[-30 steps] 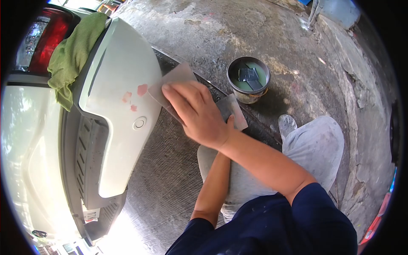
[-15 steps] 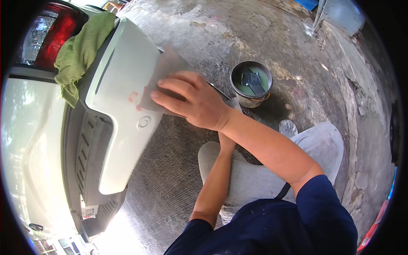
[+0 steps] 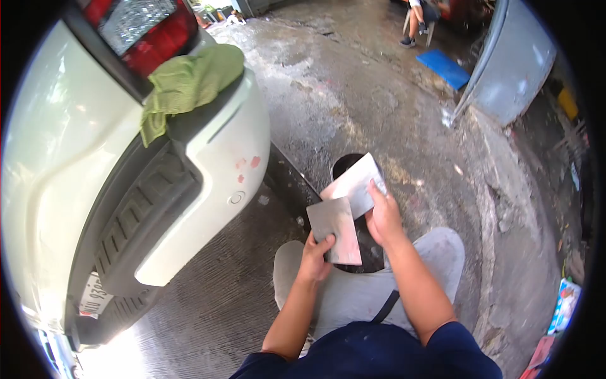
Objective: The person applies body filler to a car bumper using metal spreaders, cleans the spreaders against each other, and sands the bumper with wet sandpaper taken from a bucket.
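A flat blue sheet [image 3: 444, 69] lies on stained grey concrete floor [image 3: 309, 107].

Left hand [image 3: 315, 258], thumb [image 3: 326, 244] on top, pinches nearer the bumper [image 3: 218, 161]; right hand [image 3: 385, 220], also pinching, sits farther from it.

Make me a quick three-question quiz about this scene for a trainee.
1. True or false: the left hand grips one rectangular sheet, the right hand a second sheet.
2. Where is the green cloth?
A) Inside the bucket
B) Draped over the bumper
C) Across a knee
3. Fill in: the small patches on the bumper are ____ in colour.

Key: 1. True. 2. B. 3. Pinkish-red.
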Available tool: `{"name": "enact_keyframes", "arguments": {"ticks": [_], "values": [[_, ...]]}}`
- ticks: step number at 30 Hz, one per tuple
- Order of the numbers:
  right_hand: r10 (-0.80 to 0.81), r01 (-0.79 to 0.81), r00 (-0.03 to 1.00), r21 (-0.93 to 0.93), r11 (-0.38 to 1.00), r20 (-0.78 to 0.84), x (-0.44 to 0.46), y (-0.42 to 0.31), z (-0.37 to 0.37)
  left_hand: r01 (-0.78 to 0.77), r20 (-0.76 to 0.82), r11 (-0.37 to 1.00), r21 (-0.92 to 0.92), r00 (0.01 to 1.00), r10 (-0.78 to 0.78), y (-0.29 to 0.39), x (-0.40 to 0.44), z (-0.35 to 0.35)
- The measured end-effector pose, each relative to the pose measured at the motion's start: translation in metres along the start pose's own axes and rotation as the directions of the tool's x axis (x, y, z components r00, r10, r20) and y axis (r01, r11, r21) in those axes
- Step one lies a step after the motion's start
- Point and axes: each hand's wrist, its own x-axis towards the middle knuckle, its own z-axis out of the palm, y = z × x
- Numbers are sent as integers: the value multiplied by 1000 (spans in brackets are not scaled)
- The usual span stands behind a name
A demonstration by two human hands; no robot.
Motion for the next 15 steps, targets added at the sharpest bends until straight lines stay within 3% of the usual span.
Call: {"name": "enact_keyframes", "arguments": {"ticks": [2,5,6,7,9,11,13,15], "values": [[91,-91,995,2,996,41,7,10,-3,49,93,997,-53,995,-44,6,-5,11],[76,-77,996,28,997,50,8,7,3,30,79,995,-96,997,-22,9,-4,23],[-161,169,985,-201,965,57,17,6,2,-3,40,996,-87,999,7,8,-2,22],[-325,290,946,-420,860,-14,19,-7,11,-1,46,999,-46,999,3,7,1,17],[-531,402,841,-773,490,100,18,-35,46,7,52,999,39,999,-9,1,12,1],[-513,559,781,-765,321,356,9,-51,96,19,21,995,99,1000,-21,-32,31,-29],[-492,746,504,-645,-166,710,6,-60,141,50,-34,989,139,998,-45,-57,41,-47],[-458,761,469,-609,-224,755,2,-62,177,37,-82,961,276,996,-14,-62,42,-41]]}}
